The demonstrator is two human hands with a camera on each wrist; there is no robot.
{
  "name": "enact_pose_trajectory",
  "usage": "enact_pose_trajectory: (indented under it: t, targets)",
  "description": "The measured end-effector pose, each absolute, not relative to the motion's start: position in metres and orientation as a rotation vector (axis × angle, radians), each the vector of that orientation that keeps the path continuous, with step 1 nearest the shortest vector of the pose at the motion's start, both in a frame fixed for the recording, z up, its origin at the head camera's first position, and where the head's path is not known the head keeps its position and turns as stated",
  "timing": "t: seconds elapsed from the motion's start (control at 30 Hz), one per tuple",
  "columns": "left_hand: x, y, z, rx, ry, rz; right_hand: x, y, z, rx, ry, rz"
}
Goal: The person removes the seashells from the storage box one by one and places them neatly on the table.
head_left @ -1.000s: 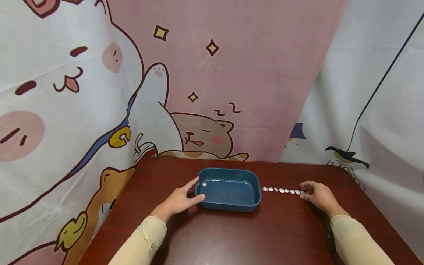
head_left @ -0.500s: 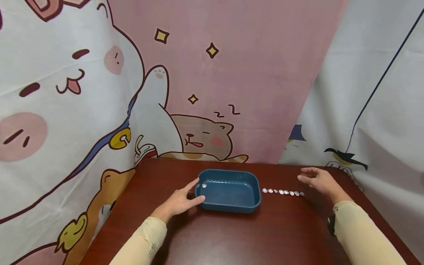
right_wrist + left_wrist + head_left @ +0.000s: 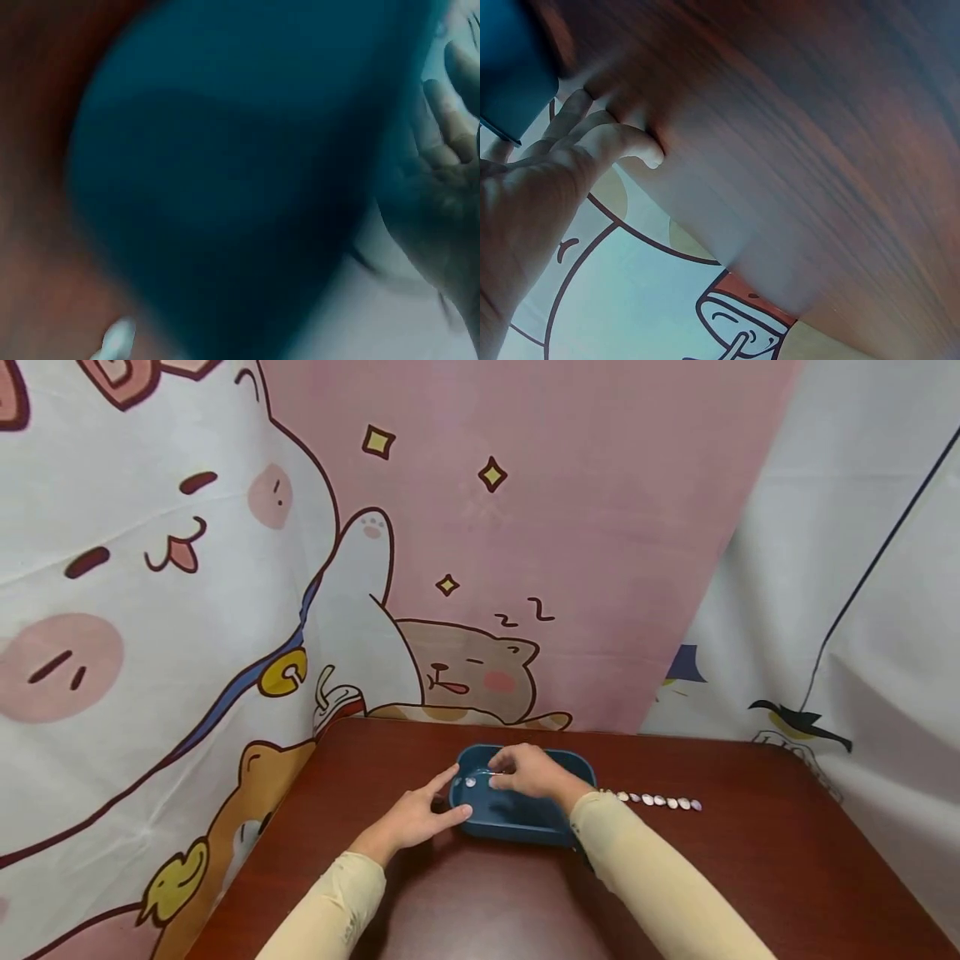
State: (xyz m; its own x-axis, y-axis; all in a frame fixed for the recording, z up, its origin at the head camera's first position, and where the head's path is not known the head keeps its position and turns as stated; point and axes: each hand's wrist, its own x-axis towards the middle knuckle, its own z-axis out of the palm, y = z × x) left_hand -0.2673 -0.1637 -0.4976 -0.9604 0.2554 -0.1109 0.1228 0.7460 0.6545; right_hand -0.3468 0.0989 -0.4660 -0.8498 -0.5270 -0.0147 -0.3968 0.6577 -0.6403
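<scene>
A blue rectangular tray (image 3: 517, 836) lies on the table with a small whitish shell (image 3: 470, 782) at its left end. My left hand (image 3: 412, 818) rests at that end, thumb and index finger spread straight along the rim; its other fingers (image 3: 622, 142) show beside the tray in the left wrist view. Over the tray's inside hovers my right hand (image 3: 532, 772), fingers loosely bent a little right of the shell, nothing visible between them. The right wrist view catches this hand (image 3: 442, 180) beside the blurred tray wall. Several pale shells (image 3: 660, 801) form a row right of the tray.
The dark reddish wooden table (image 3: 720, 877) reaches back to a cartoon-printed cloth (image 3: 585, 568). My right sleeve (image 3: 645, 868) crosses in front of the tray's right end and overlaps the row's near end.
My right hand has left the row's far right end, risen, and swung left over the tray. The row of shells stays in place. My left hand has held its spot on the tray.
</scene>
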Motion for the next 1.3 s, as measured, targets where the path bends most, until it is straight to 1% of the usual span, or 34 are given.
enact_pose_trajectory:
  t: [0.07, 0.17, 0.37, 0.5, 0.87, 1.3]
  targets:
    - [-0.266, -0.162, -0.497, 0.324, 2.739, 1.021, -0.345, 0.077, -0.477, -0.722, 2.682, -0.939]
    - [-0.266, -0.159, -0.495, 0.355, 2.729, 1.034, -0.347, 0.057, -0.491, -0.666, 2.748, -0.945]
    - [-0.266, -0.157, -0.495, 0.390, 2.736, 1.039, -0.353, 0.042, -0.514, -0.584, 2.926, -0.886]
    - [-0.265, -0.158, -0.498, 0.399, 2.736, 1.041, -0.351, 0.037, -0.524, -0.631, 3.012, -0.789]
    - [-0.264, -0.164, -0.506, 0.391, 2.712, 1.065, -0.348, 0.033, -0.533, -0.674, 3.043, -0.854]
    - [-0.265, -0.169, -0.500, 0.388, 2.735, 1.062, -0.352, 0.024, -0.530, -0.630, 3.013, -0.948]
